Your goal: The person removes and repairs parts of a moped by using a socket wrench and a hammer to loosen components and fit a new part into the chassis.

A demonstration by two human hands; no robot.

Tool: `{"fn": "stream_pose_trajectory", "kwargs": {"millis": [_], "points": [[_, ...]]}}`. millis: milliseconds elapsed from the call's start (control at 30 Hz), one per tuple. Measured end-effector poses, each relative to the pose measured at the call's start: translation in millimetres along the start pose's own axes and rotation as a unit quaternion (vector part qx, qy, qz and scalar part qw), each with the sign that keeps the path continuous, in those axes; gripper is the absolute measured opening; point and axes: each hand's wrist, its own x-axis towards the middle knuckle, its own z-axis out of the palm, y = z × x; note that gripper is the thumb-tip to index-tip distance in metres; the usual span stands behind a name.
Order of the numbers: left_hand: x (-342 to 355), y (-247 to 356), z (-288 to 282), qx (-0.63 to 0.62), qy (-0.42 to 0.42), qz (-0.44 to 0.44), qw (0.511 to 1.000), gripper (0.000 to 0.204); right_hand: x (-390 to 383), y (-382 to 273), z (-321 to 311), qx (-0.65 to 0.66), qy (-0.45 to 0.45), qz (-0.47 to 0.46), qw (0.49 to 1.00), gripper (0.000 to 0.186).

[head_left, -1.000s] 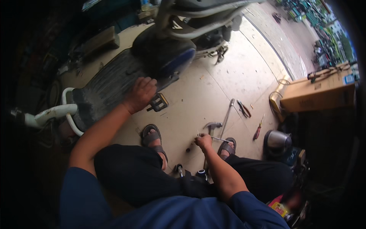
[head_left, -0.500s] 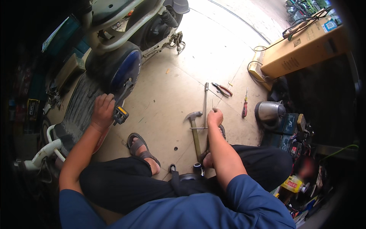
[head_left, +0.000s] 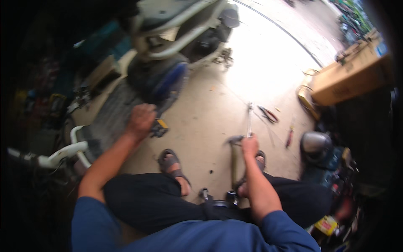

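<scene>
My left hand (head_left: 141,120) is closed beside the scooter's wheel, its fingers curled on a dark pedal (head_left: 159,128) with a yellow reflector; the thumb is hidden. The pedal juts out to the right of the fist. On the right, my right hand (head_left: 250,147) is wrapped round the lower part of a long metal T-handle socket wrench (head_left: 249,119), whose shaft points away from me. Just left of that hand lies a claw hammer (head_left: 234,166) with its head at the far end. Motion blurs the picture.
A white scooter (head_left: 184,31) with a blue-sided wheel cover stands at the left. Red-handled pliers (head_left: 268,114) and a screwdriver (head_left: 289,136) lie on the floor. To the right are a metal kettle (head_left: 315,145), a cardboard box (head_left: 348,80) and piled cases and tools.
The view has swung, so everything sits farther right. My right hand has gone from a thin pin-like piece to the wrench beside it. My left hand stays at the pedal.
</scene>
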Motion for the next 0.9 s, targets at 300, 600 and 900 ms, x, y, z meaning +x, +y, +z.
{"fn": "stream_pose_trajectory", "kwargs": {"millis": [300, 600, 900], "points": [[9.3, 1.7, -8.8, 0.036, 0.031, 0.026, 0.999, 0.021, -91.0, -138.2, -88.1, 0.727, -0.393, 0.052, 0.561, 0.083], [10.0, 2.6, -8.3, 0.042, 0.043, 0.039, 0.997, 0.025, -171.6, -89.1, -109.1, 0.643, -0.4, 0.03, 0.653, 0.045], [7.7, 3.1, -8.2, 0.032, 0.042, 0.034, 0.998, 0.019, -170.9, -93.3, -81.6, 0.671, -0.434, 0.091, 0.594, 0.041]]}}
